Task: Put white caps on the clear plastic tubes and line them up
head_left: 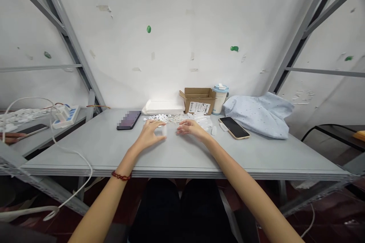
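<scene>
My left hand (150, 133) has a small translucent white tube (164, 131) upright between thumb and fingers, just above the grey table. Across from it, my right hand (193, 129) hovers with loosely bent fingers apart and nothing visible in them. Behind my left hand lies a heap of small white caps (162, 117). Thin off-white pieces (176, 119) are scattered beside the caps, too small to name. Several clear plastic tubes (203, 122) lie behind my right hand, and a single translucent piece (213, 131) rests to its right.
Along the wall stand a white tray (164, 107), an open cardboard box (199, 105) and a lidded cup (220, 100). A dark phone (129, 120) lies left, another phone (234, 127) right, near a light-blue cloth (258, 115). A white cable (72, 151) hangs over the left side.
</scene>
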`<action>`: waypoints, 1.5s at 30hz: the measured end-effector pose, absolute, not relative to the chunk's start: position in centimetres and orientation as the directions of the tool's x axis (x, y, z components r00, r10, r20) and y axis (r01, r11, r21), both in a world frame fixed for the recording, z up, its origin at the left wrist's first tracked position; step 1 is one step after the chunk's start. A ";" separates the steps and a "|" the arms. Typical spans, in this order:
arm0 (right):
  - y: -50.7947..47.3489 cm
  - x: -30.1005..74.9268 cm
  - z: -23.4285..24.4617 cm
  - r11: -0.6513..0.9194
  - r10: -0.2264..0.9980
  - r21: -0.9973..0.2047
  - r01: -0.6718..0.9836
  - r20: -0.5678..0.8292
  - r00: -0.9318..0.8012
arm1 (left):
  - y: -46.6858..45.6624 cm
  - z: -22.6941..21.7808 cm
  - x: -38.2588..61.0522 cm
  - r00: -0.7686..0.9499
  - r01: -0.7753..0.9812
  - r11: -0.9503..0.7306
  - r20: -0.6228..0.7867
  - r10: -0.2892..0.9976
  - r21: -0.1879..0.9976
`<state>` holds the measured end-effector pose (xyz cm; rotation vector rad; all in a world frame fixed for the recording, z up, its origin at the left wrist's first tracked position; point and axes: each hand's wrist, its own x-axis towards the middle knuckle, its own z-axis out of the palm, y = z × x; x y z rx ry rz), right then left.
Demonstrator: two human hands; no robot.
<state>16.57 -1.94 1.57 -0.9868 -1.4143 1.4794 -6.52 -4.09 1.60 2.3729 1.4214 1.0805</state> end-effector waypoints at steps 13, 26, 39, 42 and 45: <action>-2.2 16.7 1.9 0.031 0.954 -0.997 0.066 0.010 -0.300 | -3.7 0.1 -11.3 0.238 0.703 -0.384 0.310 0.920 0.599; -1.6 16.9 1.5 0.062 0.950 -0.995 0.078 0.035 -0.312 | -4.6 -0.1 -11.5 0.207 0.683 -0.371 0.321 0.924 0.629; -1.6 16.9 1.5 0.058 0.954 -0.992 0.110 0.022 -0.300 | -5.1 0.5 -11.0 0.214 0.706 -0.329 0.253 0.943 0.627; -1.5 16.9 1.4 0.065 0.954 -0.992 0.109 0.030 -0.299 | -5.1 0.5 -11.0 0.212 0.696 -0.331 0.258 0.943 0.638; -1.3 17.0 1.3 0.065 0.954 -0.992 0.112 0.029 -0.297 | -5.0 0.5 -11.0 0.204 0.679 -0.342 0.280 0.938 0.649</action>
